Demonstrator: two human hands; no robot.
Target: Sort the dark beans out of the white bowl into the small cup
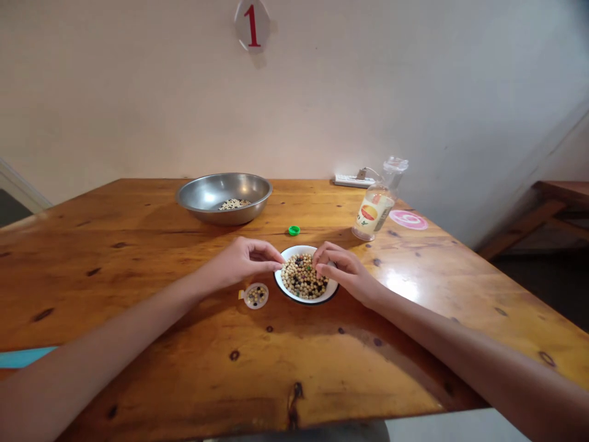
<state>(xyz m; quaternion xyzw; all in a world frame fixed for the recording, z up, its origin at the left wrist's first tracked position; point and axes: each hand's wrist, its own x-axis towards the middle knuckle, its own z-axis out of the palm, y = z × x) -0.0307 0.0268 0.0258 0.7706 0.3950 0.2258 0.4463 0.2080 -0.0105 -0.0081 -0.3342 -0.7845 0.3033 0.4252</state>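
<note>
Wooden table (138,276), pale wall (138,92) | left hand (243,261), right hand (343,270): pinched closed over beans (301,279) in bowl (299,248)

The person's left hand (239,261) and right hand (345,270) were bare, and both slender forearms showed uncovered along their whole visible length.

Knotty wooden table (138,258) against pale wall (138,92)

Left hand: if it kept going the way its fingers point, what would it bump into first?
Most likely the white bowl: the left hand points rightward, its pinched fingertips right at the rim. Just past that come the beans and then the right hand, though depth is hard to judge.
</note>
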